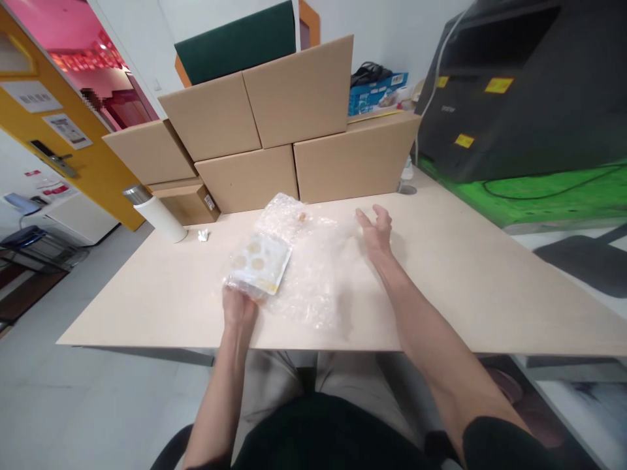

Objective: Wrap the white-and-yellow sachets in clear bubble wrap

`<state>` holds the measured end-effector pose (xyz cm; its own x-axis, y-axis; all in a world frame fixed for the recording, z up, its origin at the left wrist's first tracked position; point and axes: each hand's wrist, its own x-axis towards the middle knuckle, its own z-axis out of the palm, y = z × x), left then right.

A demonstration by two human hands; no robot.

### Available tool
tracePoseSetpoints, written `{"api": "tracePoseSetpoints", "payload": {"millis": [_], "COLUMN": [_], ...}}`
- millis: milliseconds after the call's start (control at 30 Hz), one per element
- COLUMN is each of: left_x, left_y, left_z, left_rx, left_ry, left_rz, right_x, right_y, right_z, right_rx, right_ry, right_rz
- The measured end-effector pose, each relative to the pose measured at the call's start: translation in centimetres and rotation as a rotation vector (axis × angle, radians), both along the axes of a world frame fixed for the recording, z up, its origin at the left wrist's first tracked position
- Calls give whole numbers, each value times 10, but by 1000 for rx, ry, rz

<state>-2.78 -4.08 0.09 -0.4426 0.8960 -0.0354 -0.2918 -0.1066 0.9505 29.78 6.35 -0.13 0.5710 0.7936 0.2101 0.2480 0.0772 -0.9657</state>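
Observation:
A sheet of clear bubble wrap (313, 281) lies spread over the middle of the pale table. On its left part rests a flat, light packet (259, 261) with round tan shapes and a yellow patch at its lower edge. My left hand (238, 305) is closed on the wrap's lower left edge, beside the packet; its fingertips are partly hidden under the plastic. Just right of the sheet, my right hand (376, 230) is raised, fingers apart and curved, holding nothing visible.
Cardboard boxes (247, 179) stand stacked along the table's back edge, a dark green box on top. A white bottle (161, 219) and a crumpled white scrap (203, 235) are at the left. A large dark machine (529, 111) sits on green material at the right.

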Motion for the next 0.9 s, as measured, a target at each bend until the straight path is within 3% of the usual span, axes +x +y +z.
{"api": "tracePoseSetpoints", "payload": {"millis": [67,133,233,300,367,467,533,600,700,767,833,900], "left_x": [-11,-23,-35,-38,-41,-50,-63,-80,-98,-99,-89,-74], "left_y": [-19,-34,-43,-43,-39,-32,-30,-31,-40,-47,-50,-50], "left_z": [-2,-2,1,2,1,0,1,4,8,10,10,10], "left_rx": [-30,-22,39,61,38,-6,22,18,-95,-132,-158,-216], "left_ry": [113,366,891,1127,1171,962,786,737,1021,1256,1389,1439], "left_rz": [150,207,109,22,35,206,338,440,634,726,622,342], "right_x": [-3,-7,-14,-17,-19,-17,-14,-12,-11,-12,-12,-11], "right_y": [-6,-10,-13,-15,-17,-17,-16,-14,-13,-16,-21,-28], "right_z": [7,13,17,17,15,12,9,7,6,8,13,21], "right_rx": [-2,-17,-104,-182,-235,-210,-149,-115,-117,-120,-160,-281], "right_ry": [-26,31,164,199,202,196,181,155,73,-57,-242,-382], "right_rz": [-16,14,112,215,341,474,472,440,399,351,290,286]}}
